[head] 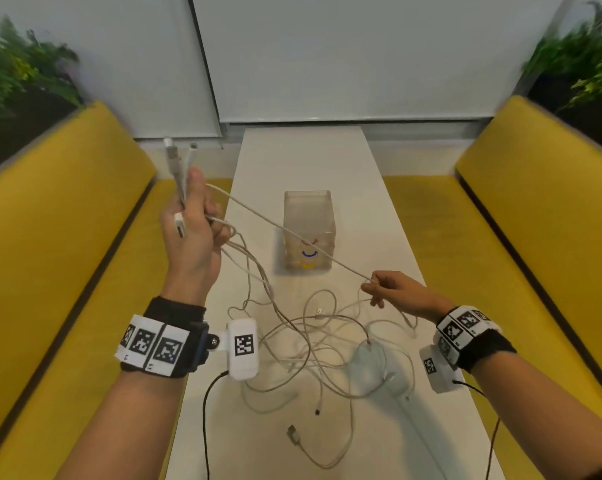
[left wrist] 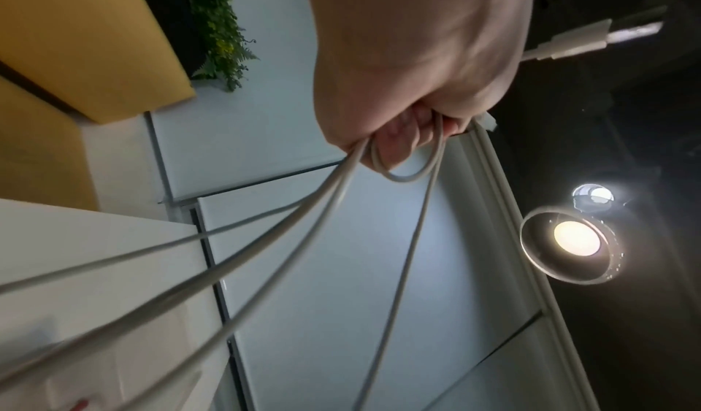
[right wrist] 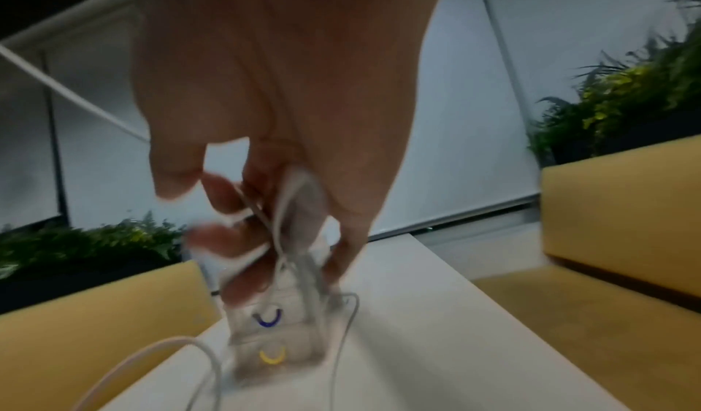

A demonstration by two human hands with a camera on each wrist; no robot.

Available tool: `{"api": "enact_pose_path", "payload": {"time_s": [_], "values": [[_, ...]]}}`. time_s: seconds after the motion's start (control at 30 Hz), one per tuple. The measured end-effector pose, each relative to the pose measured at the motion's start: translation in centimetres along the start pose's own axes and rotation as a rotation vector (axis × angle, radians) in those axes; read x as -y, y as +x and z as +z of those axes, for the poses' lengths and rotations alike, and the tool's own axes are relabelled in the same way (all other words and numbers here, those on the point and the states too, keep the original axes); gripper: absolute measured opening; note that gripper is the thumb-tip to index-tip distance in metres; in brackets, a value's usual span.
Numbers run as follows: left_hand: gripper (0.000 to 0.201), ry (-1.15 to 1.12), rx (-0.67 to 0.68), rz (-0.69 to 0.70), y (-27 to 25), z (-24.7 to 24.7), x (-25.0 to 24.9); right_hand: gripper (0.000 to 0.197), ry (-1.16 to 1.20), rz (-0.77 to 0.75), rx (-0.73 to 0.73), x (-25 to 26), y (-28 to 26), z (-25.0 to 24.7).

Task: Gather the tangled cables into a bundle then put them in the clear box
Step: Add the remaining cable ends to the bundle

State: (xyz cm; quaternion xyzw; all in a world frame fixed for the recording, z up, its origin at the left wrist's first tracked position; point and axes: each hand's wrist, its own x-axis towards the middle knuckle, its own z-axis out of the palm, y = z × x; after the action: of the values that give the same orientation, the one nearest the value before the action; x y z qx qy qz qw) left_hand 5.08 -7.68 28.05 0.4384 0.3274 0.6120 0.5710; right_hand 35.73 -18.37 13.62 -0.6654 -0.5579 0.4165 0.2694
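Several white cables (head: 313,344) lie tangled on the white table (head: 389,209) in the head view. My left hand (head: 195,230) is raised left of the table and grips a bunch of cable ends, with plugs (head: 176,157) sticking up above the thumb. From the left wrist view, the cables (left wrist: 265,246) run down out of that fist (left wrist: 409,81). One taut cable (head: 292,235) stretches from it to my right hand (head: 384,289), which pinches it low over the table. The clear box (head: 308,230) stands upright behind, also seen blurred as the box (right wrist: 273,336) under my right fingers (right wrist: 231,237).
Yellow benches (head: 60,220) flank the narrow table on both sides, with green plants (head: 19,77) behind them. A loose USB plug (head: 294,434) lies near the table's front. Black leads hang from the wrist cameras (head: 242,348).
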Motion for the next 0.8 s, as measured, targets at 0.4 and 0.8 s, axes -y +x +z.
{"api": "enact_pose_path", "payload": {"time_s": [0.4,0.8], "values": [[0.042,0.831,0.035,0.127,0.0,-0.2,3.4,0.037,-0.341,-0.036,-0.096,1.9,0.0,-0.7],[0.020,1.267,0.211,0.071,1.0,-0.1,5.7,0.023,-0.183,0.096,-0.213,0.4,-0.2,-1.1]]}}
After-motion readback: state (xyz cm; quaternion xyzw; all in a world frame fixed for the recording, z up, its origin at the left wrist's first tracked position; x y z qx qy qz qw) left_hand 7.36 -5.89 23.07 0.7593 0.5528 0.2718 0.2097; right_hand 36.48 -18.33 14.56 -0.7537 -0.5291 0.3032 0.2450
